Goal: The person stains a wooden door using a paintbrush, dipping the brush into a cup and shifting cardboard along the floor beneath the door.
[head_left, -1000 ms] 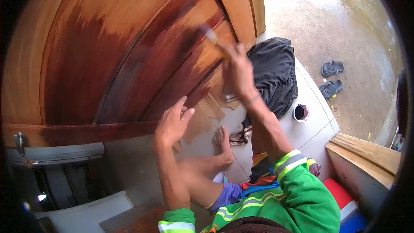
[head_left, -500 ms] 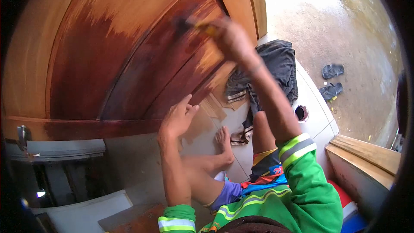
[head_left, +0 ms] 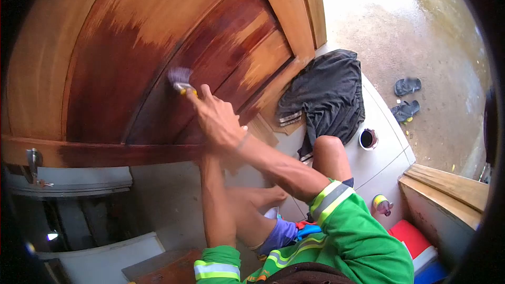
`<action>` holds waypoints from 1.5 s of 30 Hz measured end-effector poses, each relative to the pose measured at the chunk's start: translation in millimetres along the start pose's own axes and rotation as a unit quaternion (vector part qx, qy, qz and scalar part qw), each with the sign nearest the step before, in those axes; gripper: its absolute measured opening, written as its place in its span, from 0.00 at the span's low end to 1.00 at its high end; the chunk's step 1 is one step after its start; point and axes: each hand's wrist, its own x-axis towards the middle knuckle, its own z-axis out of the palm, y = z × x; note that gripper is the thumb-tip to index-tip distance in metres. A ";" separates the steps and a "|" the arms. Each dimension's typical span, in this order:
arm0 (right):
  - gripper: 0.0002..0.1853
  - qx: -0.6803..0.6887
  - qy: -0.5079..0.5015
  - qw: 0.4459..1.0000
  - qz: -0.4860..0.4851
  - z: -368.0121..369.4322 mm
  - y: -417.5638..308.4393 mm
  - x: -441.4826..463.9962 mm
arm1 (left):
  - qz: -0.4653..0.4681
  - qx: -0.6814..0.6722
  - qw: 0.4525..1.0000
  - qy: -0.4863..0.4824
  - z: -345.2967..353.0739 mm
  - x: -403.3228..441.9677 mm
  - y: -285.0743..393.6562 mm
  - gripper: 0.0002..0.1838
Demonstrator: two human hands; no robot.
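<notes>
My right hand [head_left: 218, 118] is closed round the yellow handle of a paintbrush [head_left: 181, 78], whose dark bristles lie against the lower middle of a wooden door [head_left: 115, 81]. Dark reddish-brown stain covers much of the door's panels, with lighter streaked wood above and to the right. My right forearm crosses in front of my left hand [head_left: 243, 128], of which only a fingertip shows beside the right wrist; its other fingers are hidden. A white cup [head_left: 367, 139] of dark liquid stands on the tiles to the right.
A black garment [head_left: 329, 92] lies on the floor right of the door. Two dark sandals [head_left: 406, 87] rest outside. A bottle with a yellow label [head_left: 381, 204] and a red and blue container [head_left: 411, 239] are near a wooden frame [head_left: 447, 189] at the lower right.
My right hand has swept the brush down and left from the upper right panels to the door's lower middle. The right arm now covers most of my left hand.
</notes>
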 end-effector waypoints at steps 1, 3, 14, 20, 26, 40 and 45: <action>0.21 -0.026 -0.041 0.999 0.007 -21.3 -0.7 3.0 | -0.004 0.009 1.000 -0.002 0.0 0.3 -0.8 0.33; 0.18 -0.056 -0.053 0.997 -0.002 -44.3 43.5 21.9 | -0.012 0.022 1.000 -0.004 1.5 2.1 -3.6 0.33; 0.19 -0.116 0.209 0.969 0.068 -102.3 149.2 43.7 | -0.006 -0.037 0.999 0.013 0.9 -11.6 -12.1 0.33; 0.21 -0.138 0.154 0.978 0.027 -117.8 156.7 19.1 | 0.015 -0.011 1.000 0.016 2.3 -14.7 -8.6 0.33; 0.22 -0.191 0.125 0.971 -0.067 -113.0 205.1 48.2 | 0.026 -0.040 0.999 0.012 2.9 -15.3 -9.0 0.32; 0.17 -0.128 0.125 0.984 -0.014 -124.0 208.2 14.8 | 0.017 -0.027 0.999 0.024 2.0 -17.6 -11.3 0.32; 0.17 0.013 0.193 0.980 0.043 -65.1 173.6 31.1 | 0.020 -0.039 0.999 0.030 0.9 -15.4 -8.6 0.33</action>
